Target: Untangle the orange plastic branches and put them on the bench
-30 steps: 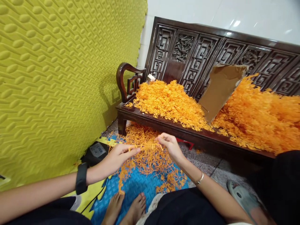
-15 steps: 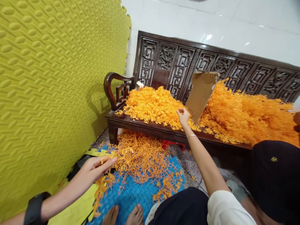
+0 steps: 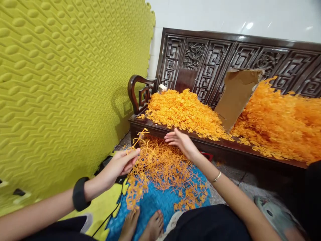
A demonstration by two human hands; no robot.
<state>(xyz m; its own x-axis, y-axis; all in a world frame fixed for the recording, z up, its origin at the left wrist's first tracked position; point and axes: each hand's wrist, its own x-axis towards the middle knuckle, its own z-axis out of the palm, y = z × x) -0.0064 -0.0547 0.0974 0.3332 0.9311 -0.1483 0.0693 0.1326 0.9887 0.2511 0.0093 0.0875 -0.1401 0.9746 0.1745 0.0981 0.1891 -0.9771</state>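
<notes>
My left hand point(image 3: 122, 163) is closed in a pinch on an orange plastic sprig point(image 3: 139, 140), holding it up above a loose pile of orange sprigs point(image 3: 163, 167) on the floor. My right hand point(image 3: 179, 140) hovers over that pile with its fingers stretched out and nothing in them, just in front of the dark wooden bench point(image 3: 175, 132). The bench seat carries a big heap of orange pieces point(image 3: 184, 110), with a second heap point(image 3: 281, 120) to the right.
A cardboard sheet point(image 3: 235, 97) stands between the two heaps. A yellow foam mat point(image 3: 62, 83) lines the wall on the left. Blue foam tile point(image 3: 150, 204) and my bare feet point(image 3: 144, 226) lie below. A slipper point(image 3: 271, 211) is at the right.
My right hand has come back from the heap on the bench to above the floor pile and is now open. My left hand has risen with a sprig.
</notes>
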